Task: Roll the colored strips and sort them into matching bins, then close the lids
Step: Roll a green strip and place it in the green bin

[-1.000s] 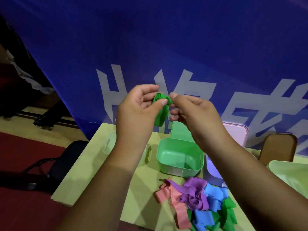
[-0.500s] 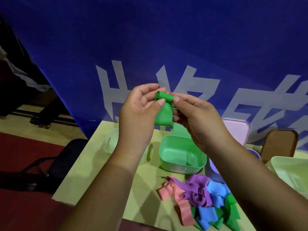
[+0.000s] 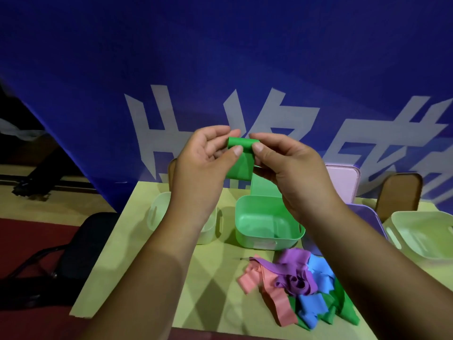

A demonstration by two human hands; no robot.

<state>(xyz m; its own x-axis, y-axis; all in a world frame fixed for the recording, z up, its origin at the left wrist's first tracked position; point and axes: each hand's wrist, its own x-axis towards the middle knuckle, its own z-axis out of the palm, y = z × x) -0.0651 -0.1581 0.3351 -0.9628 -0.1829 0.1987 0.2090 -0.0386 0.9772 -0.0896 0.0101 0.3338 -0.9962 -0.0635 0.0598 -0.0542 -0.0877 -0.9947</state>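
Pinching the green strip [image 3: 241, 155] with both hands, left hand [image 3: 203, 163] and right hand [image 3: 291, 173], thumbs and fingers curled on its rolled top, with the tail hanging loose. Raised in the air above the counter [image 3: 137, 278], with the green bin [image 3: 264, 242] open below. Judged early in the task: only partly rolled, nothing seen in the bin's visible part, a mixed pile [image 3: 299, 288] waiting near right, lids not yet closed.

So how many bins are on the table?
4: pale bin behind the left forearm, green bin at centre, purple bin behind the right arm, pale green bin far right; others may be hidden.
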